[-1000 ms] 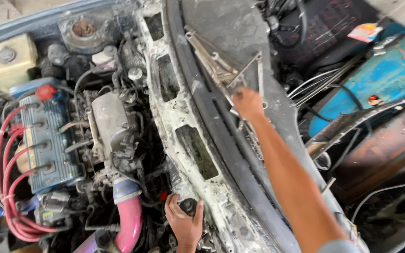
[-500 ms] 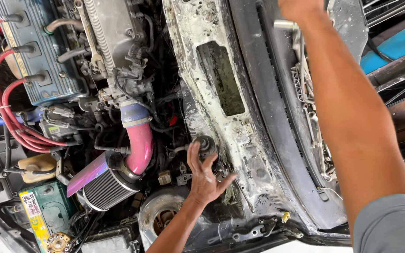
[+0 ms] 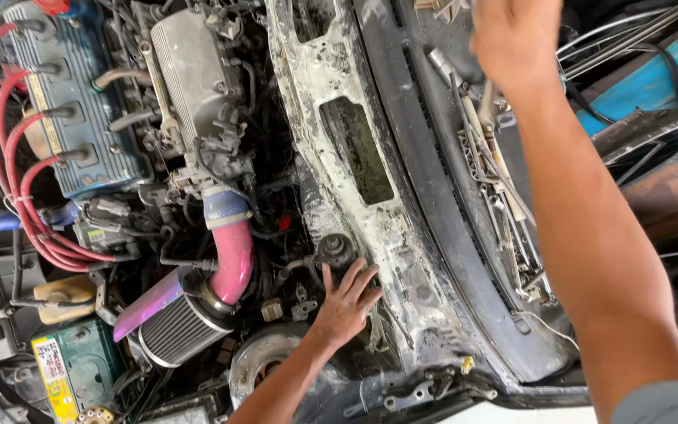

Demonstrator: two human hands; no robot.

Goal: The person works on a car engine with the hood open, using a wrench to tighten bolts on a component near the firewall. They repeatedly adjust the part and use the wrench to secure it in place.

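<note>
- The left hand [image 3: 347, 302] is laid open, fingers spread, against the round black part [image 3: 334, 250].
- The right hand [image 3: 515, 39], well beyond that part, is closed over metal tools [image 3: 484, 110]; grip blurred.

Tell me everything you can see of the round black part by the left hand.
The round black part is a dark, dirty, metal-looking cap with a raised centre knob. It sits low in the engine bay, against the flaking white firewall, right of the pink intake pipe. The left hand lies just below it, fingertips at its edge.

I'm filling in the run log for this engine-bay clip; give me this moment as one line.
left hand: rests on firewall beside round black cap | right hand: reaching among loose tools on cowl, grip unclear | pink intake pipe: untouched
</note>
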